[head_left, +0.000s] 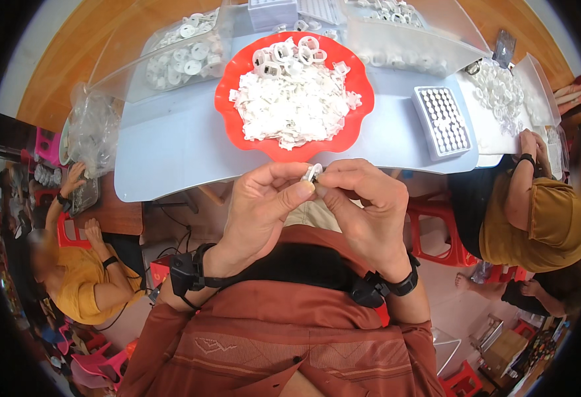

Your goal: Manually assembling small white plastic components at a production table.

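Observation:
My left hand (260, 208) and my right hand (366, 208) meet in front of my chest, just below the table edge. Together their fingertips pinch one small white plastic part (313, 173). Right beyond them a red scalloped bowl (227, 99) holds a heap of white plastic pieces (293, 102), with several white rings at its far side. Both wrists wear black straps.
A pale blue table (171, 149) carries clear bags of white rings (184, 56), a white tray with a grid of holes (441, 121) and more rings at the right. A person in a yellow shirt sits at the left, another in ochre at the right. Red stools stand below.

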Motion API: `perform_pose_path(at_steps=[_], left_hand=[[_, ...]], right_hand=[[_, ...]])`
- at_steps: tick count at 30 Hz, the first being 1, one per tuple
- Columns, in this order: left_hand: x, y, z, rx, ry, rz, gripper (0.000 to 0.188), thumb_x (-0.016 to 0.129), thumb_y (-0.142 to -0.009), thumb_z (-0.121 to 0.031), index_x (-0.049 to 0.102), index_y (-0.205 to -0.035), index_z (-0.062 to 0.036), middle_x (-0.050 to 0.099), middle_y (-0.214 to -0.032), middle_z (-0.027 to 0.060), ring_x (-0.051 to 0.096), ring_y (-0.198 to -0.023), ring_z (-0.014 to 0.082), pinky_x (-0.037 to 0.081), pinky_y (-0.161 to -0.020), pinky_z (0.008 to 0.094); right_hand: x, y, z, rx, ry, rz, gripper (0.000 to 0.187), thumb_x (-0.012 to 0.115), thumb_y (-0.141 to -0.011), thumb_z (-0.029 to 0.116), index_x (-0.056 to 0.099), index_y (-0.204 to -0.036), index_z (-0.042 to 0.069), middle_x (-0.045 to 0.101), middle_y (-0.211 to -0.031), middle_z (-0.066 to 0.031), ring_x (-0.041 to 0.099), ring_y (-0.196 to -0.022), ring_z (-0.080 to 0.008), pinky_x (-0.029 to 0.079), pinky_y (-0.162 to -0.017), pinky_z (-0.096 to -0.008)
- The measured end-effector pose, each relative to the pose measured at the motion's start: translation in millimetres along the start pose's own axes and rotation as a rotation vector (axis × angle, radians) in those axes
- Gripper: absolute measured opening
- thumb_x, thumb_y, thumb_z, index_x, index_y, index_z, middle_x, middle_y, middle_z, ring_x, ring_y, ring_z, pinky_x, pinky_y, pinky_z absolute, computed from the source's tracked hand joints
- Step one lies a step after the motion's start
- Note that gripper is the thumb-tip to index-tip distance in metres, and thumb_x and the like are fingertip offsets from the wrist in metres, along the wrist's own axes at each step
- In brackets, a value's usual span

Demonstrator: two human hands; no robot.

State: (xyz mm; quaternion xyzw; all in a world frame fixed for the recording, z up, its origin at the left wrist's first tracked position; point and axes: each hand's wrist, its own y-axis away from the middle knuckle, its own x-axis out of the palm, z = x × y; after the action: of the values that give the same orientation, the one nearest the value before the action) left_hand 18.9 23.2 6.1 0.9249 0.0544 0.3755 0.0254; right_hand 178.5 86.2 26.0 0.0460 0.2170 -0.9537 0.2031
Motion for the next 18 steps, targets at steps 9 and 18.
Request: perform_pose_path(at_steps=[9, 18], left_hand=[[4, -1, -1, 0.044, -0.138, 0.003, 0.026, 0.068, -0.091, 0.003, 0.065, -0.117, 0.0031, 0.069, -0.108, 0.0098, 0.065, -0.098, 0.0139, 0.054, -0.086, 0.0265], [3, 2, 0, 0.122, -0.312, 0.025, 0.029, 0.068, -0.091, 0.003, 0.063, -0.12, 0.0034, 0.068, -0.111, 0.0094, 0.064, -0.1, 0.0139, 0.053, -0.087, 0.0269]], right_hand=[[-5, -4, 7, 0.094, -0.032, 0.01, 0.016, 0.07, -0.079, -0.011, 0.069, -0.091, 0.0, 0.071, -0.088, -0.011, 0.07, -0.078, -0.0212, 0.055, -0.068, -0.0295], [-6, -5, 15, 0.033, 0.098, 0.031, 0.015, 0.07, -0.08, -0.009, 0.066, -0.091, 0.001, 0.069, -0.085, -0.011, 0.069, -0.076, -0.0245, 0.054, -0.066, -0.0324]])
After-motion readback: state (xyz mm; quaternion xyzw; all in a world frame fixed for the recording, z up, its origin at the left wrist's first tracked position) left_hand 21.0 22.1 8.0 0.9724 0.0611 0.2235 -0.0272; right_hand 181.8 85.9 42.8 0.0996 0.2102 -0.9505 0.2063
